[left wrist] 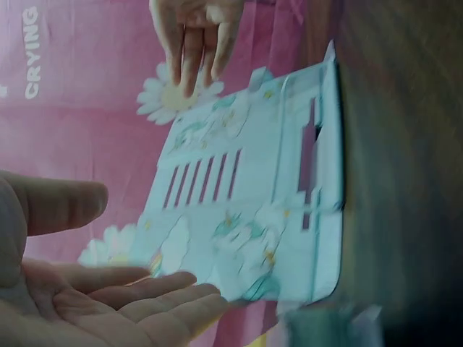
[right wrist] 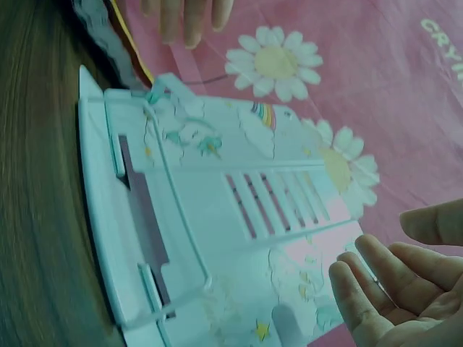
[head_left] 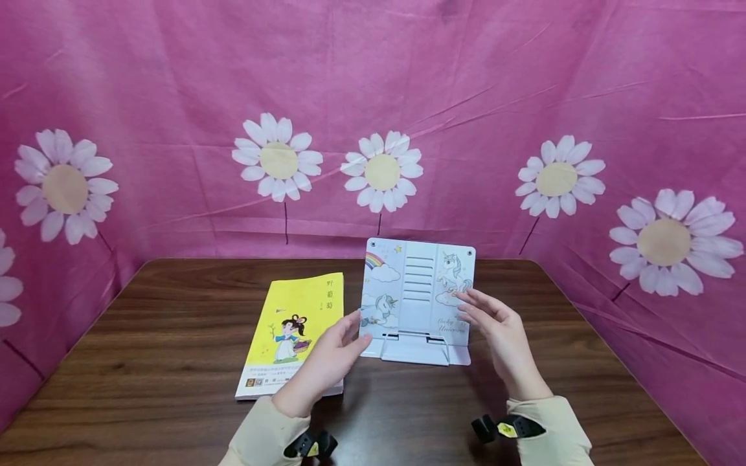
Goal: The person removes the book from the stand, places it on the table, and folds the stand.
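A white book stand (head_left: pixel 417 304) with unicorn and rainbow prints stands tilted back on the table, its slotted middle panel facing me. A wire holder (head_left: pixel 415 349) lies across its lower ledge. Beside its left edge is my left hand (head_left: pixel 335 353), fingers extended and thumb apart; in the left wrist view the palm holds nothing. My right hand (head_left: pixel 502 333) is at the right edge with loosely bent fingers, and its palm is bare in the right wrist view. Whether either hand's fingertips touch the stand, I cannot tell. A yellow book (head_left: pixel 300 323) lies left of the stand, partly behind my left hand.
The dark wooden table (head_left: pixel 175 336) carries the stand and the book. Behind it hangs a pink cloth (head_left: pixel 466 77) printed with large white daisies, close to the table's back edge. Black straps with cameras (head_left: pixel 509 427) sit on both sleeves.
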Demonstrator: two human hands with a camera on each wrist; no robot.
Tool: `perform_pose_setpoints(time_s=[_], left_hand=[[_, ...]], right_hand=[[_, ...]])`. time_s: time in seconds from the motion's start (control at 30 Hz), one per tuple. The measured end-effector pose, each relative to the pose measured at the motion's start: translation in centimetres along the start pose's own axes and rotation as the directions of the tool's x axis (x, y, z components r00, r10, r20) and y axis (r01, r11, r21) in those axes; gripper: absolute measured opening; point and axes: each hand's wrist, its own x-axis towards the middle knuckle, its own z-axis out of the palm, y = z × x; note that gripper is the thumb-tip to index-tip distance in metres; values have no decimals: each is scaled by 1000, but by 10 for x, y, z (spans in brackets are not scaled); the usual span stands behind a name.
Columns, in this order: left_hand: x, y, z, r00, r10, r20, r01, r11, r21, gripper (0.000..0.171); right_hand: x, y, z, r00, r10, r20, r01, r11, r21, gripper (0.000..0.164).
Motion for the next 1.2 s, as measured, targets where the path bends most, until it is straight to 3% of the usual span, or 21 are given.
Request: perform_pose_setpoints(time_s=[0.27, 0.57, 0.77, 1.0, 1.2], left_hand=[[-2, -4, 22, 1000, 4, 30, -4, 1000, -2, 78], [-5, -8, 43, 997, -43, 60, 41, 998, 42, 86], [-10, -8, 54, 990, -64, 125, 60, 998, 35, 98], [-12, -10, 67, 983, -74, 167, 70, 997, 32, 105], [-11, -14, 74, 984, -79, 159, 67, 995, 77, 105]], right_hand=[[7, 8, -14, 994, 49, -97, -50, 999, -17, 25], [14, 20, -29, 975, 141, -171, -151, 988, -43, 29], [18, 28, -34, 967, 217, -135, -235, 963, -130, 52], [21, 37, -30, 957, 287, -45, -290, 935, -202, 56], [21, 42, -26, 956, 292, -35, -291, 925, -242, 54]])
